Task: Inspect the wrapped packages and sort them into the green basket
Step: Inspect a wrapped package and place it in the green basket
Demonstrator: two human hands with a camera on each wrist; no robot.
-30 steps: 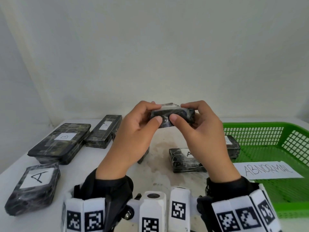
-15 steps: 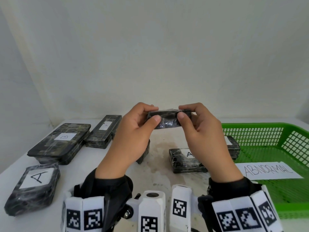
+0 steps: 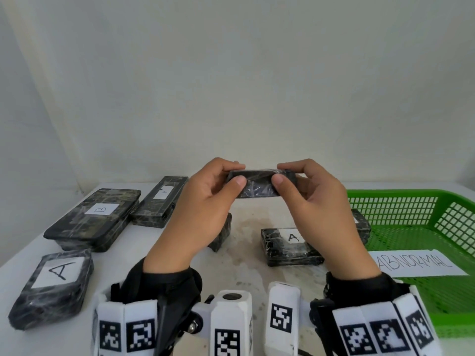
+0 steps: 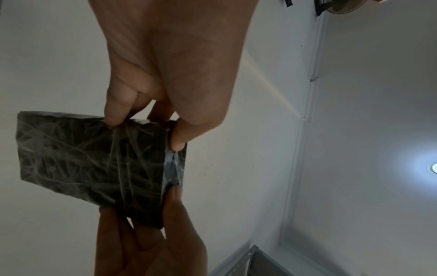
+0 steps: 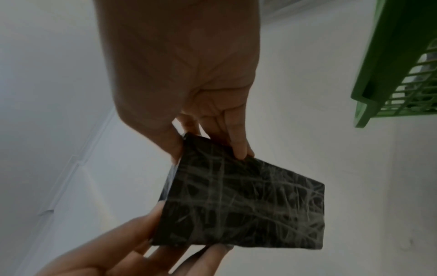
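The white table (image 3: 123, 258) is carrying the green basket (image 3: 411, 201) at the right, with an "ABNORMAL" paper slip (image 3: 416, 263) lying in it. Wrapped packages are sitting on the table: a large one labelled B (image 3: 95, 217), two labelled A (image 3: 51, 286) (image 3: 288, 246). Only the head view is showing these; the wrist views are showing the held package's (image 3: 255, 186) crinkled film face instead. The left hand (image 3: 203, 214) and right hand (image 3: 323, 214) are pinching that small dark package above the table, thumbs on its near edge, fingers curling over the far side.
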